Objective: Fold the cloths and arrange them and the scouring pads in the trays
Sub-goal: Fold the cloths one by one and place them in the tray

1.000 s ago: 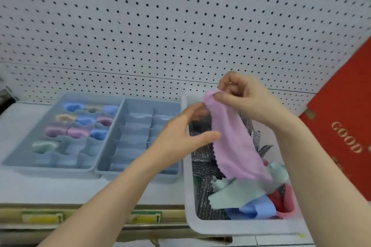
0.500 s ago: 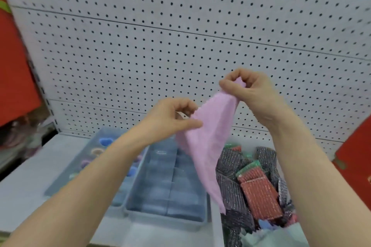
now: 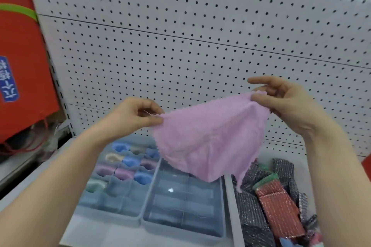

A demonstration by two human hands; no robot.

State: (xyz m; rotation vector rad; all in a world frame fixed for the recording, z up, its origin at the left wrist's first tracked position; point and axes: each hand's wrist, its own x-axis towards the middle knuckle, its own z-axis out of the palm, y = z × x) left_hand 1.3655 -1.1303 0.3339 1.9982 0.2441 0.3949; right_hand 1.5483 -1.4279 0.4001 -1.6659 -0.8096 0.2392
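A white pegboard wall (image 3: 180, 46) backs the grey shelf (image 3: 112, 236), red bag (image 3: 20, 66) at left.

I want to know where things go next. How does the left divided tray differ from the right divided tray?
The left tray holds folded cloths in its back cells; the right tray looks empty where it shows. The left tray has small cells with wavy walls; the right tray has longer, straight-walled cells. Both are grey-blue and stand side by side.
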